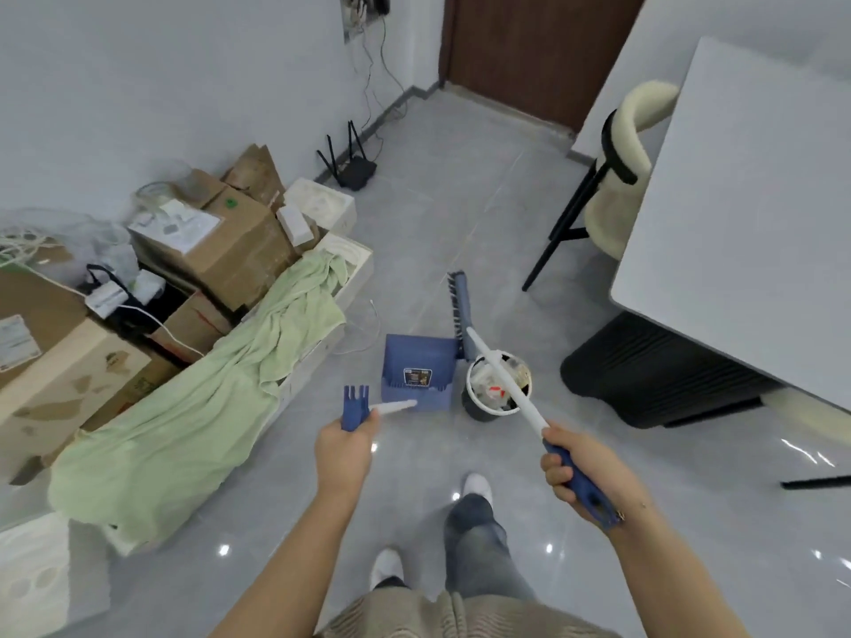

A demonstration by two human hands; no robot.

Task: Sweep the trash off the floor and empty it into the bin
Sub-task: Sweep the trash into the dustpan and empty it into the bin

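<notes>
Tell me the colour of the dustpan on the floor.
Blue, with a small dark label; the head view shows the dustpan best.

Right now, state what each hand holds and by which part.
The left hand grips the dustpan by the top of its handle, below the blue comb end. The right hand grips the broom by its blue handle grip.

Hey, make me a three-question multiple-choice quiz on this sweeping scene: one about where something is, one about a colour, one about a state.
1. Where is the small round white-rimmed trash bin?
A. right of the blue plastic dustpan
B. under the chair
C. on the boxes

2. What colour is the cloth draped over the boxes?
A. red
B. light green
C. black

3. What is the right hand doing?
A. hanging idle
B. resting on the table
C. gripping the white-and-blue broom handle

Answers: A, the bin stands beside the dustpan's right edge; B, the fabric is pale green; C, its fingers wrap the handle.
</notes>
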